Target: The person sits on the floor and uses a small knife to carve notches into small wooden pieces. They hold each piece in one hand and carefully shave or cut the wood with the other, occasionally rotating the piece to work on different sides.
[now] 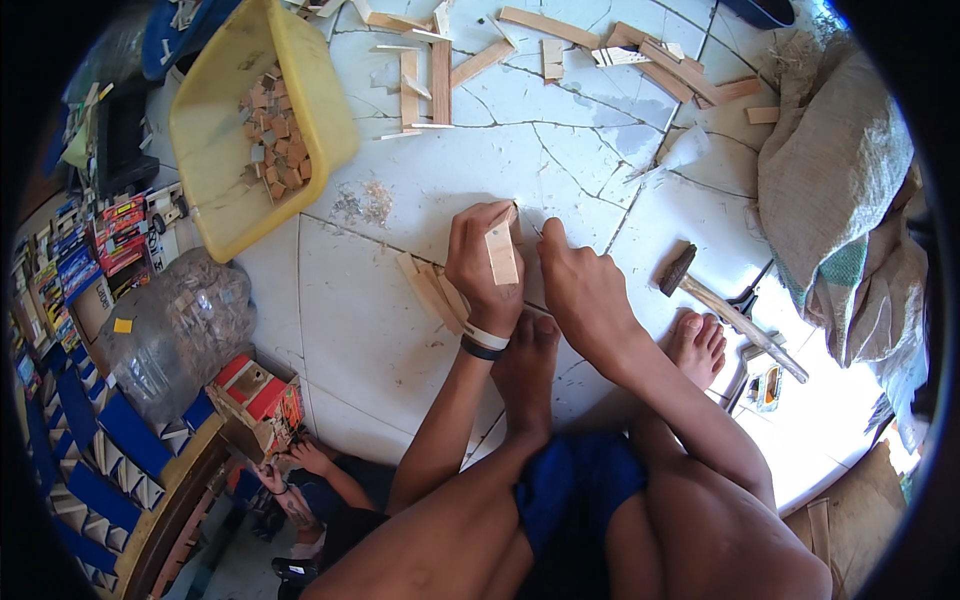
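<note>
My left hand, with pale and dark bands at its wrist, is closed around a small pale wooden block. The block has a dark spot near one end. Close by on the right, my right hand is closed, its knuckles up and its thumb side toward the block. Whatever its fingers may hold is hidden. Beside my left wrist, several thin wooden strips lie on the tiles. A hammer with a wooden handle rests on the floor right of my right hand, by my foot.
A yellow plastic bin of small wooden pieces stands tilted at upper left. Wood offcuts lie on the cracked tiles ahead. A woven sack is at right. Another person's hands are at lower left, near a red box.
</note>
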`<state>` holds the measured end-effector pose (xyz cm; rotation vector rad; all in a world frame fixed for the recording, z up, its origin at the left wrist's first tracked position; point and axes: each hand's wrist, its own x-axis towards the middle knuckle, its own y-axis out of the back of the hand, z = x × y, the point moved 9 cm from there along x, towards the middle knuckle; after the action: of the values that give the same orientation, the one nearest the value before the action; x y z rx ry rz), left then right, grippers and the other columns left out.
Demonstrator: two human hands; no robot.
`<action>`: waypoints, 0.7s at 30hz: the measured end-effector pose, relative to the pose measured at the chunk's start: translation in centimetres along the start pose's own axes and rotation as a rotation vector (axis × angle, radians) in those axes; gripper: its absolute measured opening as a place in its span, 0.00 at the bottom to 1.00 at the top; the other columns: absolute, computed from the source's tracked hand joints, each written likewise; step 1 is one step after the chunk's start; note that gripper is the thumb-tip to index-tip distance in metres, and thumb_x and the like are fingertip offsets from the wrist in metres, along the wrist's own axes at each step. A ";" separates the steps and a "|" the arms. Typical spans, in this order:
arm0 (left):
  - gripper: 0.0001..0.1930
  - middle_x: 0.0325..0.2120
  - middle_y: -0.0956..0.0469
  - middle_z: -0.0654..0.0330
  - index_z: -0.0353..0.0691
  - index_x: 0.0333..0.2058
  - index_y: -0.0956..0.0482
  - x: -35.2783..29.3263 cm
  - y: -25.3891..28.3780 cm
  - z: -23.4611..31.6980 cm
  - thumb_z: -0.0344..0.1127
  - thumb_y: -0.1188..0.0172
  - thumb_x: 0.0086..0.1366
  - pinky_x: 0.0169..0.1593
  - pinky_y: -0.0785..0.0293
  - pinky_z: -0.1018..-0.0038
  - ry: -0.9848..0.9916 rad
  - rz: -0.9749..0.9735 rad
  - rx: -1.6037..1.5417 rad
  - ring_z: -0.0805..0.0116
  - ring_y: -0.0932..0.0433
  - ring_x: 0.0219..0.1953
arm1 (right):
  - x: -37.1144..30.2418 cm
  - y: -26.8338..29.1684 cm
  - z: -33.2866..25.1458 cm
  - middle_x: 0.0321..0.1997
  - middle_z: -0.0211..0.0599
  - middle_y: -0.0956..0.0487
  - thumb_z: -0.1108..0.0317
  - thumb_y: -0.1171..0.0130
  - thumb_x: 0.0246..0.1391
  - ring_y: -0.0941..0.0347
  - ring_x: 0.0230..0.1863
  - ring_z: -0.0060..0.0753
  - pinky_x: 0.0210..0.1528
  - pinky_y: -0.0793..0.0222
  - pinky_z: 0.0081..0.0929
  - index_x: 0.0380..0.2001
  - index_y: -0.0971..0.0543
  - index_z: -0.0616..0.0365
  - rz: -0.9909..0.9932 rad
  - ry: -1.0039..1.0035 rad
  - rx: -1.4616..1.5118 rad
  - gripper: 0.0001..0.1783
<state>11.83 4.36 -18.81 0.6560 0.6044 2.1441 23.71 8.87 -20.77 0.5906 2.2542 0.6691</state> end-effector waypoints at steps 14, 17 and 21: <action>0.15 0.41 0.18 0.51 0.35 0.46 0.18 0.4 -0.1 0.1 0.24 0.39 0.58 0.48 0.19 0.62 -0.030 -0.048 0.037 0.52 0.17 0.44 | -0.2 0.4 -0.9 0.20 0.42 0.20 0.77 0.37 0.50 0.16 0.24 0.46 0.22 0.21 0.33 0.45 0.31 0.65 0.151 0.080 -0.272 0.20; 0.06 0.37 0.17 0.51 0.33 0.41 0.18 0.5 0.0 0.5 0.23 0.40 0.66 0.45 0.20 0.62 0.001 0.037 0.043 0.52 0.17 0.40 | 0.1 1.4 -1.0 0.20 0.51 0.20 0.75 0.44 0.56 0.18 0.22 0.56 0.22 0.22 0.45 0.49 0.35 0.69 0.225 0.125 -0.128 0.19; 0.07 0.36 0.18 0.49 0.31 0.41 0.19 0.1 -0.1 0.7 0.24 0.40 0.65 0.46 0.21 0.60 0.011 0.054 0.047 0.48 0.18 0.39 | 2.1 -0.3 3.0 0.24 0.52 0.19 0.62 0.43 0.65 0.16 0.26 0.52 0.24 0.21 0.41 0.38 0.26 0.65 -0.144 -0.084 0.678 0.14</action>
<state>12.31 4.62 -18.33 0.6936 0.6509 2.1900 24.46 10.69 -23.81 0.7404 2.3939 -0.2124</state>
